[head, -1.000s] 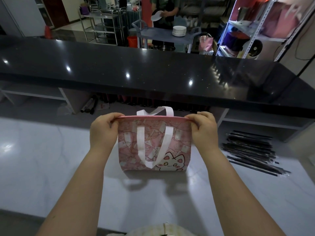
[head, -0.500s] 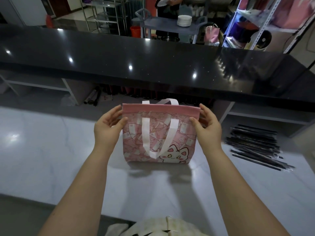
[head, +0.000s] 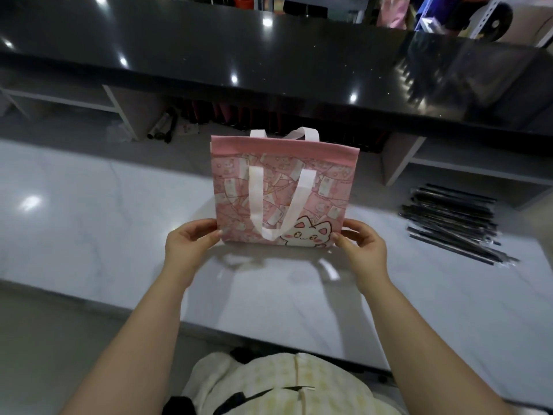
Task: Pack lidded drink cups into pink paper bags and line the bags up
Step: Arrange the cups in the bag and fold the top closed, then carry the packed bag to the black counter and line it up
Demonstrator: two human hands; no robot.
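1. A pink bag with a cat picture stands up on the white tabletop, right in front of the person.
2. The left hand pinches the bag's bottom left corner, and the right hand pinches the bottom right corner. Some fingers hide behind the bag.
3. The inside of the bag is hidden.
4. A pile of long black sticks lies on the right, well apart from the bag. They are too blurry to tell what they are.
5. Past the black counter, another pink bag is cut off at the top.
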